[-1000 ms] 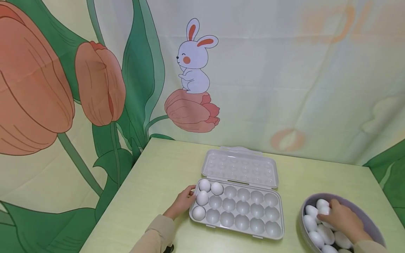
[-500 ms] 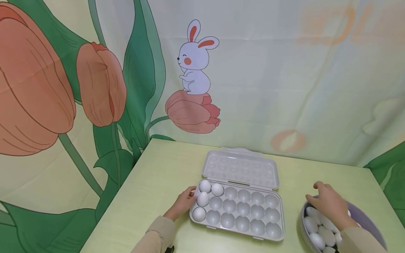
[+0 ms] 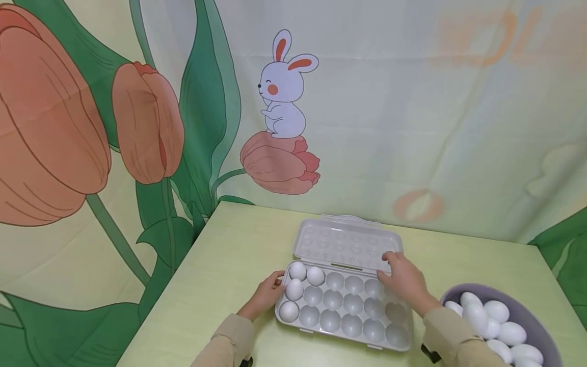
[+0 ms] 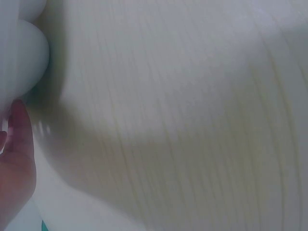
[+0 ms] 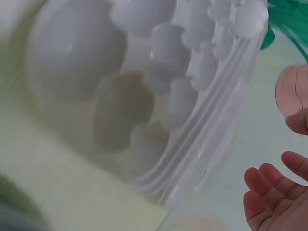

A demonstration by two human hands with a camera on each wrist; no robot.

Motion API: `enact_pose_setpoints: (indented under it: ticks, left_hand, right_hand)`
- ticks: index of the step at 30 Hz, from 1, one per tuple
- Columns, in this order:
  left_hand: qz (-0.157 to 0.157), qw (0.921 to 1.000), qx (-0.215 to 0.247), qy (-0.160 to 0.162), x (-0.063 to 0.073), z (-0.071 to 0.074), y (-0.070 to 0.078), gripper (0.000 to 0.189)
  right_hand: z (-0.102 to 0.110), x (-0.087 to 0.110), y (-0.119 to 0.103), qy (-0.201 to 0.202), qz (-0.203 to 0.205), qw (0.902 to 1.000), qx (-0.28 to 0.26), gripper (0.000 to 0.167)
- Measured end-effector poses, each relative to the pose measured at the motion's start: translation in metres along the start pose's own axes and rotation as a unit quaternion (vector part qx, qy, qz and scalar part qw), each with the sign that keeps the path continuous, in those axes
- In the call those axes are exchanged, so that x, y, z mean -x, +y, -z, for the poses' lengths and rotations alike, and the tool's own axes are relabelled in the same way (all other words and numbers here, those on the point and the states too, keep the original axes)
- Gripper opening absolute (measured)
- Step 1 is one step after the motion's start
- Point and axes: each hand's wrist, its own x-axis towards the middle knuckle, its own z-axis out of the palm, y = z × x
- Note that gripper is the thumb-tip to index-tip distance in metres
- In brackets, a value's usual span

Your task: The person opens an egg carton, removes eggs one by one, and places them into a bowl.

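Note:
In the head view a pale grey plastic egg carton (image 3: 341,330) lies with its lid (image 3: 344,237) folded back flat behind it. Several white eggs (image 3: 294,289) sit in its cups at the left end; the other visible cups hold nothing. My left hand (image 3: 266,293) grips the carton's left edge, and the left wrist view shows its fingers (image 4: 21,130) against the rim under the rounded cups. Over the right back corner hovers my right hand (image 3: 405,279), fingers and thumb spread apart. The right wrist view shows these fingers (image 5: 269,187) with no egg between them.
A round grey-purple bowl (image 3: 543,334) with several white eggs (image 3: 511,334) stands at the right, beside my right forearm. Behind the pale yellow-green table (image 3: 238,244) hangs a cloth backdrop (image 3: 367,127) printed with tulips and a rabbit.
My right hand has risen out of the bowl and moved left to the carton, leaving the eggs in the bowl uncovered. The left hand and the carton stay in place.

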Motion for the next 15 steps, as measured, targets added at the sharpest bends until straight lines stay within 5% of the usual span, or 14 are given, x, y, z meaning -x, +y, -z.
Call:
enact_pose_setpoints:
  ticks: [15]
  left_hand:
    - [0.008,0.9999,0.007,0.000,0.001,0.000,0.002,0.038]
  right_hand:
    - [-0.069,-0.019,-0.056,-0.051,0.036,0.9969,-0.048,0.038]
